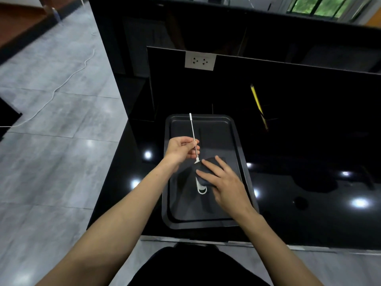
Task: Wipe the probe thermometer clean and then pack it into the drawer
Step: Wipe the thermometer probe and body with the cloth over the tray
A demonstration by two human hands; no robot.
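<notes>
A white probe thermometer (193, 129) is held over a dark baking tray (237, 141), its thin stem pointing up and away. My left hand (181, 150) pinches the stem near its lower end. The thermometer's head is wrapped in a dark cloth (186, 178), with only a white loop showing below it. My right hand (222, 182) presses the cloth around the head from the right. No drawer is in view.
The tray sits on a glossy black counter (309, 193) near its front edge. A yellow pencil-like stick (256, 100) lies farther back on the right. A white wall socket (200, 61) is on the black upstand behind. Grey tiled floor lies left.
</notes>
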